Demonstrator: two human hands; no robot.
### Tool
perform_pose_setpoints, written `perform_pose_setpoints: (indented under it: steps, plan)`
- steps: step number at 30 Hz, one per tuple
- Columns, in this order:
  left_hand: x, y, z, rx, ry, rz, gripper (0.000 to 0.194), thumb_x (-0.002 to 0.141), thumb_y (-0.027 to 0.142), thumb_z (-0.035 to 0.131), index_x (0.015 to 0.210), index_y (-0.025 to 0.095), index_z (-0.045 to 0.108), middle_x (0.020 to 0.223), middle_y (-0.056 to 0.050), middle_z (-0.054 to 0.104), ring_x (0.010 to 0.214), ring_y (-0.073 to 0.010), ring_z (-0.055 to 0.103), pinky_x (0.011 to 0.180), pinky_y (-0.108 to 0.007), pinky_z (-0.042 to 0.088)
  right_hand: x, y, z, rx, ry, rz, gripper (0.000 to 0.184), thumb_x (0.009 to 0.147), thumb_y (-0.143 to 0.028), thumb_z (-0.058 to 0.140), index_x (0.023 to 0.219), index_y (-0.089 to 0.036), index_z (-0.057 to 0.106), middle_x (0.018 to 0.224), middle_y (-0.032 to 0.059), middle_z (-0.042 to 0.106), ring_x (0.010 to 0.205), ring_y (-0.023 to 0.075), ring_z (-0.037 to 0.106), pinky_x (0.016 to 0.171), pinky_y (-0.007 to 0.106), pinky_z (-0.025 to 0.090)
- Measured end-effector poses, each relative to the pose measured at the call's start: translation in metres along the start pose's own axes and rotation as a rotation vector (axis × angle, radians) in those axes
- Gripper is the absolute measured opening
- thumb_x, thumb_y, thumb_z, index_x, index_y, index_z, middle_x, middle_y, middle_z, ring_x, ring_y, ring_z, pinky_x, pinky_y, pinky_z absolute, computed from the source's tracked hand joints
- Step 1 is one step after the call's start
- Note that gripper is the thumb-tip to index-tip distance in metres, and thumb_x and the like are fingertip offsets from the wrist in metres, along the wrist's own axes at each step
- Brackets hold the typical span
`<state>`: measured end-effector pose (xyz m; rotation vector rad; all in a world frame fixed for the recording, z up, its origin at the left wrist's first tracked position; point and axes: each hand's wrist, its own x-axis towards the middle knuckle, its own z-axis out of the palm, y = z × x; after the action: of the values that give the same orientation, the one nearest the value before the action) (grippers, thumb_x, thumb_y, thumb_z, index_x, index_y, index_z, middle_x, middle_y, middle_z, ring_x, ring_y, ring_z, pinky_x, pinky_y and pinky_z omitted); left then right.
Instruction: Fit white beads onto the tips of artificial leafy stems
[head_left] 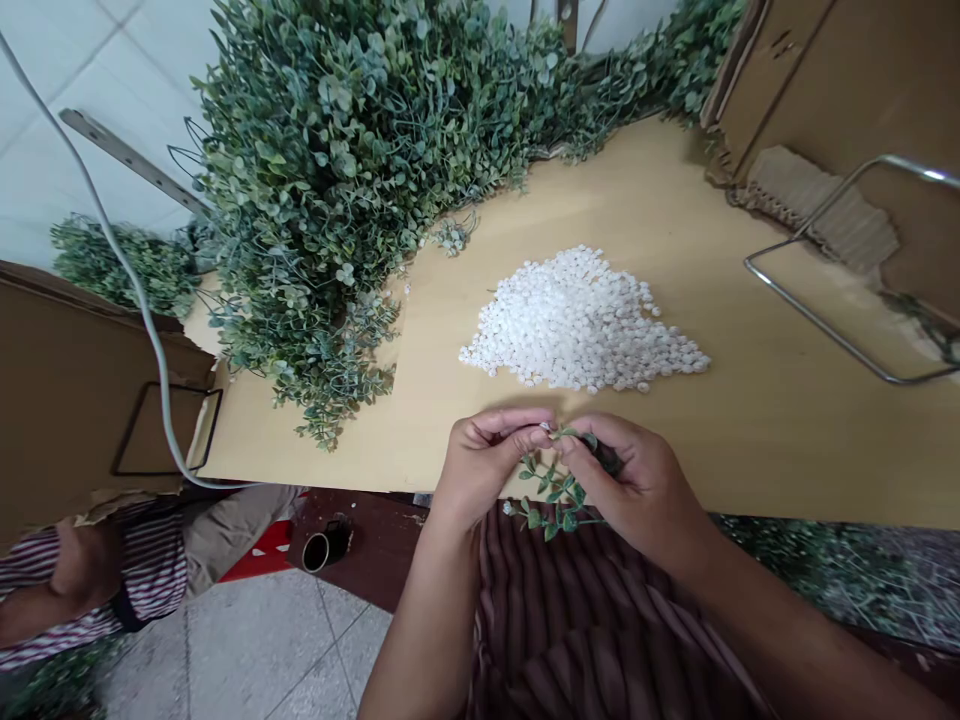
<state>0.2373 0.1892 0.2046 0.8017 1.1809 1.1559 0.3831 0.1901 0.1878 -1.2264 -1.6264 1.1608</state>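
Observation:
My left hand [491,455] pinches a small white bead-like piece [545,427] between thumb and forefinger, at the tip of a stem. My right hand [626,465] is closed on an artificial leafy sprig [556,495], whose green leaves hang below and between the two hands. Another white piece [509,508] shows at the end of one of its lower stems. Just beyond my hands, a heap of small white pieces [577,320] lies on the tan tabletop [750,420]. Both hands are held over the table's near edge.
A large pile of artificial greenery [337,150] covers the back left. Cardboard boxes [862,90] flank the table, with a metal wire frame [832,330] at right. A grey cable [142,290] hangs at left. A dark mug [324,548] and a seated person [90,580] are lower left.

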Motion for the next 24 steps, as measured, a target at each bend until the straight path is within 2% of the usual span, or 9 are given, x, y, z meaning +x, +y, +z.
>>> perform_pose_setpoints:
  steps: [5, 14, 24]
  plan:
    - [0.0004, 0.0012, 0.0027, -0.004, 0.013, -0.015, 0.019, 0.053, 0.024, 0.085, 0.068, 0.019, 0.075, 0.061, 0.0, 0.07, 0.056, -0.007, 0.062, 0.058, -0.016, 0.052, 0.0015, -0.0032, -0.0005, 0.006, 0.026, -0.012, 0.027, 0.08, -0.029, 0.048, 0.062, -0.011, 0.059, 0.054, -0.002, 0.052, 0.052, -0.0008, 0.045, 0.052, 0.007, 0.035]
    - [-0.0005, -0.0005, 0.0033, 0.003, 0.007, -0.004, 0.016, 0.055, 0.022, 0.084, 0.068, 0.02, 0.075, 0.062, 0.0, 0.071, 0.057, -0.0057, 0.062, 0.059, -0.014, 0.051, 0.0027, -0.0036, 0.0005, 0.006, 0.033, 0.027, 0.029, 0.077, -0.03, 0.048, 0.057, -0.01, 0.054, 0.05, -0.0027, 0.046, 0.05, -0.0012, 0.04, 0.049, 0.008, 0.032]
    - [-0.0003, -0.0022, 0.0028, 0.014, 0.003, 0.019, 0.017, 0.055, 0.024, 0.084, 0.069, 0.019, 0.075, 0.063, 0.0, 0.071, 0.058, -0.0072, 0.063, 0.061, -0.016, 0.053, 0.0019, -0.0015, 0.0003, 0.02, 0.046, 0.007, 0.028, 0.077, -0.028, 0.048, 0.058, -0.01, 0.056, 0.052, -0.0021, 0.05, 0.052, -0.0008, 0.043, 0.052, 0.008, 0.034]
